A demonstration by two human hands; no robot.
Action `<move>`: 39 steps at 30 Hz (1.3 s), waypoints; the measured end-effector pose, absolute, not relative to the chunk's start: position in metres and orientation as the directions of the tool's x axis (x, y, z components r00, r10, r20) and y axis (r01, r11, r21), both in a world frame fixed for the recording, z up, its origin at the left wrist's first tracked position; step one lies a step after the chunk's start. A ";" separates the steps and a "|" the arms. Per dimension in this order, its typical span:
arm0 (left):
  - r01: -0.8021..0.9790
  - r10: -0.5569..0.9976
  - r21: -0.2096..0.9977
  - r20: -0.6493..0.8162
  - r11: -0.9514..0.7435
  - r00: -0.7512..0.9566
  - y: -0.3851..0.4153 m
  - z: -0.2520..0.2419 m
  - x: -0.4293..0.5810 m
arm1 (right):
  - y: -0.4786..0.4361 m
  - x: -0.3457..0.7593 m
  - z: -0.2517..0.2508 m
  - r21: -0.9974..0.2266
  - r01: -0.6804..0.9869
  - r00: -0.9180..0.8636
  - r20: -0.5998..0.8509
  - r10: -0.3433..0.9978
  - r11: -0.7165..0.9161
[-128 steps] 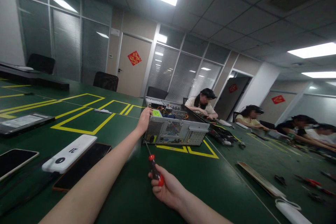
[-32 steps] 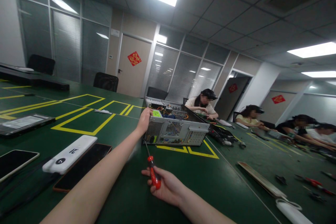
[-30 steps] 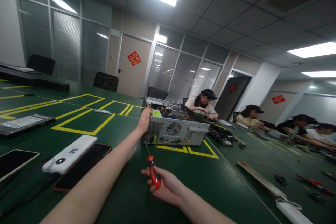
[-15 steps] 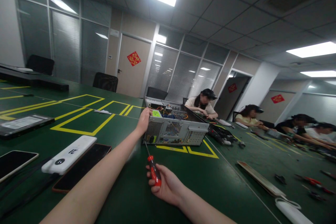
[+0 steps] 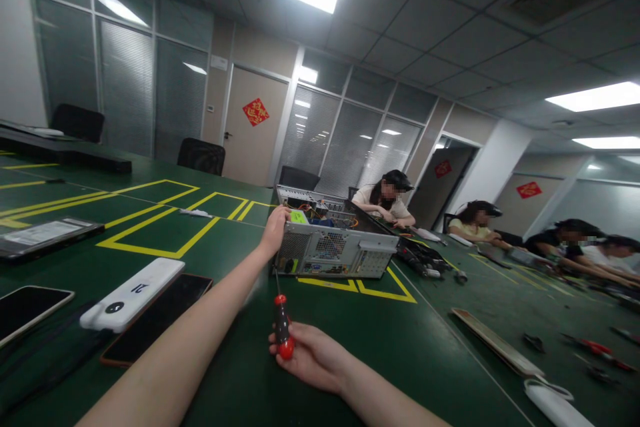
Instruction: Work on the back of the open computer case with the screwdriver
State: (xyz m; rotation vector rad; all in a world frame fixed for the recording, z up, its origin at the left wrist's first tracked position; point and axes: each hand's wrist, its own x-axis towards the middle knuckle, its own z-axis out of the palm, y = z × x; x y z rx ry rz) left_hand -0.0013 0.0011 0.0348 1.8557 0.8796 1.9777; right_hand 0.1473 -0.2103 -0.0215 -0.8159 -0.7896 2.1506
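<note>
An opened computer case (image 5: 345, 260) lies on the green table, its rear panel facing me and its inside wiring showing above. My left hand (image 5: 275, 230) grips the case's left corner, fingers over the top edge beside a yellow-green label (image 5: 299, 217). In my right hand (image 5: 310, 353) is a screwdriver (image 5: 283, 330) with a red and black handle, held by my fingers. Its shaft points away from me, and the tip is at the lower left corner of the rear panel. Whether the tip sits in a screw is too small to tell.
Left of my arm lie a white power bank (image 5: 133, 293), two phones and a hard drive (image 5: 50, 237). To the right are a long flat bar (image 5: 495, 340), red-handled pliers (image 5: 595, 347) and dark parts (image 5: 423, 259). Several people sit along the table's far side.
The screwdriver's handle and my right hand have swung slightly left, so the shaft stands straighter. The tip stays at the case corner. My left hand and the case have not moved.
</note>
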 end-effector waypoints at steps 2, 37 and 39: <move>0.195 0.587 0.601 0.799 -0.775 -0.128 0.000 0.035 -0.002 | -0.210 0.148 -0.021 -0.704 -0.387 -0.550 -0.342 0.762 -0.595; 0.208 0.584 0.596 0.803 -0.776 -0.123 0.003 0.033 -0.002 | -0.210 0.150 -0.025 -0.632 -0.360 -0.647 -0.361 0.672 -0.686; 0.207 0.579 0.593 0.805 -0.779 -0.129 0.003 0.033 -0.002 | -0.210 0.151 -0.024 -0.633 -0.345 -0.643 -0.378 0.666 -0.693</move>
